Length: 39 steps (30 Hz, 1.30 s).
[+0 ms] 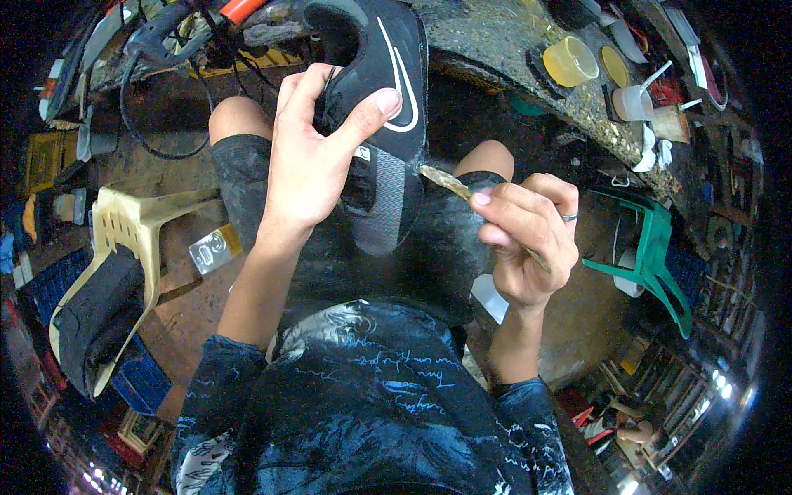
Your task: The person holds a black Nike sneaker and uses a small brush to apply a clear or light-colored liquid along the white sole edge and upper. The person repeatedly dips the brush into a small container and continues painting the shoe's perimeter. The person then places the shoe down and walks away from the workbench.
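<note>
A black sneaker [388, 177] with a white curved outline on its side and a grey patterned toe is held over my lap, toe toward me. My left hand [309, 161] is closed on it, the thumb pressing the side and the fingers over the lacing. My right hand [528, 231] pinches a thin, crusted tan brush [445, 179] between thumb and fingers. The brush's tip is at the shoe's lower edge, near the forefoot; whether it touches is hard to tell. A ring sits on a right finger.
A worn bench [495, 49] runs along the far side, bearing a yellow tub [569, 62] and a whitish cup [633, 103] with a stick in it. A cream plastic chair [124, 214] stands at left, a green one [652, 239] at right. A cable [124, 115] loops at far left.
</note>
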Motion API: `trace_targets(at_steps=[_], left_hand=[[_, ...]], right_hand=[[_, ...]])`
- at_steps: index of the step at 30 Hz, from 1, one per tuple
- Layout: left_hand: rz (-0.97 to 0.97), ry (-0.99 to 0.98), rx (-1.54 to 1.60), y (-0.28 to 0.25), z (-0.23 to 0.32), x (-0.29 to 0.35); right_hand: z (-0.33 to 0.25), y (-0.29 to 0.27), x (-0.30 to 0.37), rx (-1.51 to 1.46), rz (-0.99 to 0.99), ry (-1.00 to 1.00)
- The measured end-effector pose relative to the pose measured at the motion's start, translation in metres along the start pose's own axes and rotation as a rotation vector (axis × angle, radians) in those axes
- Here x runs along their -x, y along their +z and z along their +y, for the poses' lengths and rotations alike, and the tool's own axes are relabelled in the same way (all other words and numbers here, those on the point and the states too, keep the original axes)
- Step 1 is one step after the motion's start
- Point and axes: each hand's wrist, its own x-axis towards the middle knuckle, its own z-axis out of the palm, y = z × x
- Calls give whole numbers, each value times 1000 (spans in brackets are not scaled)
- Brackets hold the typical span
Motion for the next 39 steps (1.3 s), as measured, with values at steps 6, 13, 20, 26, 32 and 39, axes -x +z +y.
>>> trace_targets(at_steps=[6, 13, 20, 26, 32, 39], left_hand=[[-27, -54, 118, 2, -5, -2], [-71, -137, 318, 4, -10, -5], [-110, -221, 532, 5, -2, -4], [-43, -152, 399, 7, -2, -4], [-50, -107, 291, 5, -3, -4], [-52, -83, 256, 4, -2, -2]], right_hand=[[2, -1, 3, -47, 18, 37], [4, 0, 10, -74, 72, 44], [1, -2, 15, -116, 104, 90], [1, 2, 12, -184, 212, 149], [4, 5, 4, -179, 158, 96], [5, 7, 2, -188, 155, 67]])
